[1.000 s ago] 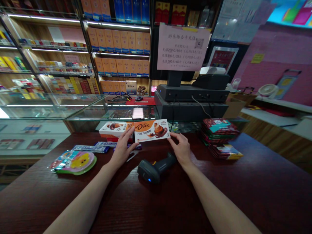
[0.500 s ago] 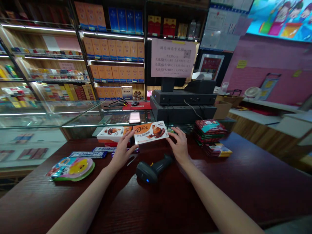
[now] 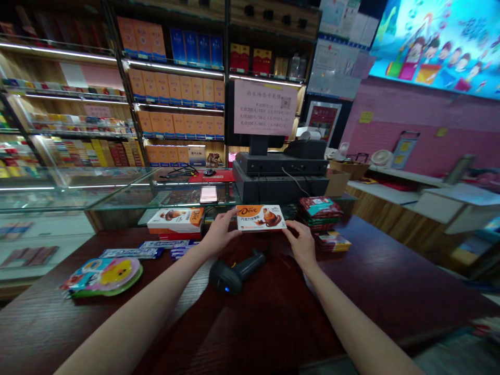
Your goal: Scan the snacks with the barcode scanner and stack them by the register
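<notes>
Between my two hands is a white and orange Dove chocolate box (image 3: 261, 217), its printed front facing me. My left hand (image 3: 222, 233) grips its left end, and my right hand (image 3: 301, 240) pinches its lower right corner. Below the box a dark barcode scanner (image 3: 234, 273) lies on the brown counter (image 3: 269, 323), a blue light glowing on its head. To the left of my left hand sits a stack of similar Dove boxes (image 3: 175, 221) with red at its bottom.
Blue-wrapped bars (image 3: 133, 252) and a colourful packaged toy (image 3: 105, 276) lie at the left. Red and green packets (image 3: 321, 208) are stacked at the right, with smaller packets (image 3: 333, 241) in front. A cash register (image 3: 279, 177) stands behind, beside a glass case (image 3: 125, 195).
The Dove box has moved right, away from the stacked boxes, and is now level rather than tilted. Both hands moved with it. The camera view has shifted slightly.
</notes>
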`<state>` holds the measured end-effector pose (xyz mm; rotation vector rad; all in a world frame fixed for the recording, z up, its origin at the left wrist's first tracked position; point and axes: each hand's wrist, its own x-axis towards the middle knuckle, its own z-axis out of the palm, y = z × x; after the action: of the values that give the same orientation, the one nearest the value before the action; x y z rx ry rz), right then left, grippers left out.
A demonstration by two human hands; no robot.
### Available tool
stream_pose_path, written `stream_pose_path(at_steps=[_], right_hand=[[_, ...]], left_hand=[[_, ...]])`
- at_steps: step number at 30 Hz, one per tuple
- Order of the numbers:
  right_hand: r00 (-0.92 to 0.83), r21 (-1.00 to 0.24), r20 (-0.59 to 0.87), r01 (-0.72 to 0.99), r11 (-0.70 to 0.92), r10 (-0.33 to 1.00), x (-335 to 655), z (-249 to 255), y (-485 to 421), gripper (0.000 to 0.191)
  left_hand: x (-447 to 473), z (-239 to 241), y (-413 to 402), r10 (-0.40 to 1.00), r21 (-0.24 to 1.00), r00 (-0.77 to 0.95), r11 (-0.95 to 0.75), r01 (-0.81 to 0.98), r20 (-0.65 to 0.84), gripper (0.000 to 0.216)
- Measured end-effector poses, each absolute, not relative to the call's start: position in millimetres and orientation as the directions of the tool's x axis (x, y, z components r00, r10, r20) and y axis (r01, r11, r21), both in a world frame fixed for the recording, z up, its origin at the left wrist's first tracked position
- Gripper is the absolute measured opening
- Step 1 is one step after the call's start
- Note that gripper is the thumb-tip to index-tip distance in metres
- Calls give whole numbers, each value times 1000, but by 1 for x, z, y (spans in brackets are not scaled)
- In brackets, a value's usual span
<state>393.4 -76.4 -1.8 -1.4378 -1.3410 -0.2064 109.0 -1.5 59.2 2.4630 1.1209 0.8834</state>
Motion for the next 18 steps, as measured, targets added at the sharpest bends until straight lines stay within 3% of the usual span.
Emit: stream_pose_path(at_steps=[3,8,15,18], right_hand=[[424,-645,599,758,96,679,401,-10,-71,31],[498,-647,517,760,-64,696,405,-19,-65,31],[550,-567,419,780,-265,722,398,-22,-72,31],[539,-474,369,810,-346,757,394,-17,-76,34]], left_hand=[[131,60,0,776,443,525,-631,637,350,68],[157,59,6,811,314,550,-584,748,198,65],[171,55,13,811,247,579,-581,775,90,60],[173,54,14,810,226,583,-580,783,59,58]])
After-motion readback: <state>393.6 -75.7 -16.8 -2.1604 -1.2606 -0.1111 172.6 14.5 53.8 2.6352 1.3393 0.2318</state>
